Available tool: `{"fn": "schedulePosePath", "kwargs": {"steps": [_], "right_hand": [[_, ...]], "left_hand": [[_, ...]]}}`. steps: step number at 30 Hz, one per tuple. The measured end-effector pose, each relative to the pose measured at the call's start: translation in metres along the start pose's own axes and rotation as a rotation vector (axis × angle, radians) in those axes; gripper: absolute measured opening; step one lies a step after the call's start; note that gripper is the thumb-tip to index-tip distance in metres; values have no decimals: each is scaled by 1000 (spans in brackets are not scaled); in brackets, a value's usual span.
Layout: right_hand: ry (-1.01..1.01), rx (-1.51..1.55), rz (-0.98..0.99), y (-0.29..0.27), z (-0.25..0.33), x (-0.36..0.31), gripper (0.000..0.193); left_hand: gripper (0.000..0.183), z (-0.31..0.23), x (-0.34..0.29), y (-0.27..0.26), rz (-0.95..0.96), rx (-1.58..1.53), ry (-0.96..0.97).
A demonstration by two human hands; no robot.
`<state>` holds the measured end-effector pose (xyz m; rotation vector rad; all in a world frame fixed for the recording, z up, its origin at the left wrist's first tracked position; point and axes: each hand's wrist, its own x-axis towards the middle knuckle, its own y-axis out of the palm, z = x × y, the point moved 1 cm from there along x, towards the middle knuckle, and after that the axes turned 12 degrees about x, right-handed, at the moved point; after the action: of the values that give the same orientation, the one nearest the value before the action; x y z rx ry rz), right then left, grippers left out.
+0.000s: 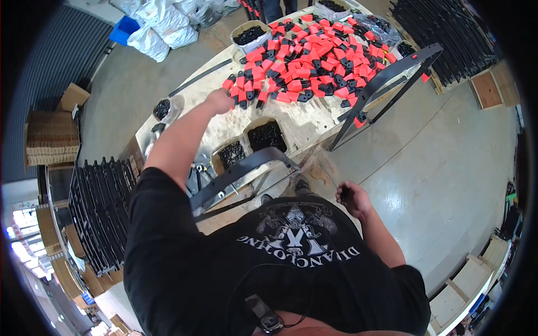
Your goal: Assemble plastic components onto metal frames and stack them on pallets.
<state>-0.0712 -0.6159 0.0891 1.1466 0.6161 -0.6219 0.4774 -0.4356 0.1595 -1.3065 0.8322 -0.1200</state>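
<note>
My left hand (219, 101) reaches over the table to the left edge of a large pile of red and black plastic pieces (314, 61). Its fingers are at a red-tipped piece (228, 84), but they are mostly hidden, so a grip does not show. Low at my right side, clear of the table, my right hand (355, 200) has its fingers curled in around something dark and too small to name. A black curved frame (241, 171) rests at the near table edge, below my left arm. Another black frame (392, 73), with red pieces on it, leans at the right edge.
Near me on the wooden table (207, 120) are a bin of small parts (231, 154) and a bin of black parts (266, 136). A small tub (162, 110) stands left. Racked black frames (101, 215) flank the left side; white sacks (165, 25) lie beyond.
</note>
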Motion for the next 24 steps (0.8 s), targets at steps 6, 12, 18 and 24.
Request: {"fn": "schedulePosePath", "kwargs": {"steps": [6, 12, 18, 24], "right_hand": [[23, 105, -245, -67, -18, -33, 21], [4, 225, -522, -96, -47, -44, 16], [100, 191, -494, -84, -20, -21, 16], [61, 58, -511, -86, -2, -6, 15]], "left_hand": [[66, 17, 99, 65, 40, -137, -253], [57, -34, 120, 48, 63, -271, -284], [46, 34, 117, 90, 35, -86, -303], [43, 25, 85, 80, 147, -173, -435]]}}
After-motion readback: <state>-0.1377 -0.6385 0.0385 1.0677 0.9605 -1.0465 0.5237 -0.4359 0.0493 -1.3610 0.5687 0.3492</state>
